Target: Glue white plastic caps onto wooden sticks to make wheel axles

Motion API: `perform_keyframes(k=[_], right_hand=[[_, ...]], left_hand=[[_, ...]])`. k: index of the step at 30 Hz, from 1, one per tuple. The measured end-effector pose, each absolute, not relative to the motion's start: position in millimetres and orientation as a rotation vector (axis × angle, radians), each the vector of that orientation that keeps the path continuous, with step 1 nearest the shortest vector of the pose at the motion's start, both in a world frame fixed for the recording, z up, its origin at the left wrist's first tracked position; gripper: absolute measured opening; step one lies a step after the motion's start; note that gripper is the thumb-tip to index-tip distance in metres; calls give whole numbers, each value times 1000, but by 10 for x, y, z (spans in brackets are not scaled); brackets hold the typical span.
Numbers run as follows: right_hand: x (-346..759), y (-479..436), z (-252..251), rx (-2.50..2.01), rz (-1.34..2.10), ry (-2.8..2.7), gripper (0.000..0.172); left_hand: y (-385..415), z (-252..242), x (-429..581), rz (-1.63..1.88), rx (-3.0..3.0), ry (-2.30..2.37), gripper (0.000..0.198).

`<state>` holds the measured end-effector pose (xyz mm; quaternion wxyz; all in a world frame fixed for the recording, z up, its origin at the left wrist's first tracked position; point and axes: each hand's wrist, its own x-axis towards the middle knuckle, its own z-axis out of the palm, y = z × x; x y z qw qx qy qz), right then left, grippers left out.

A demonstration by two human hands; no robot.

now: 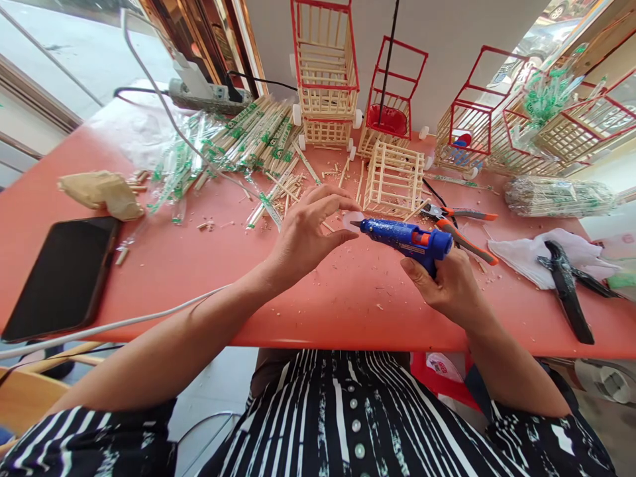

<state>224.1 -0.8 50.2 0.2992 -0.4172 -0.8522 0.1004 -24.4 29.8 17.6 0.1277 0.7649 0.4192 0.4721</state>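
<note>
My right hand [440, 278] is wrapped round the grip of a blue hot glue gun [392, 233], its nozzle pointing left. Between the thumb and fingers of my left hand [308, 228] is a small whitish disc [352, 218], like the wheels on the carts. The nozzle tip is right at this disc; whether they touch I cannot tell. Just behind the glue gun stands a small cart basket [395, 175] made of wooden sticks. Orange-handled pliers [460, 213] lie past my right hand, partly behind the gun.
Red-trimmed stick carts [328, 59] stand along the back. Wrapped chopsticks [253, 139] are heaped at back left, beside a power strip [209, 96]. A phone [59, 275] lies left, a black clamp [566, 285] right. A white cable [124, 322] runs along the left front edge.
</note>
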Motion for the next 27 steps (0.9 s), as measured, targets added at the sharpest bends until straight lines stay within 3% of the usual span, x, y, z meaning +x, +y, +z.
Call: perform_keyframes(k=[8, 27], right_hand=[[2268, -5, 487, -1188, 346, -2232, 38], [2263, -10, 474, -1096, 290, -2239, 32]], left_hand=[[297, 175, -250, 1366, 2230, 1207, 23], [302, 168, -253, 1380, 2239, 1224, 24]])
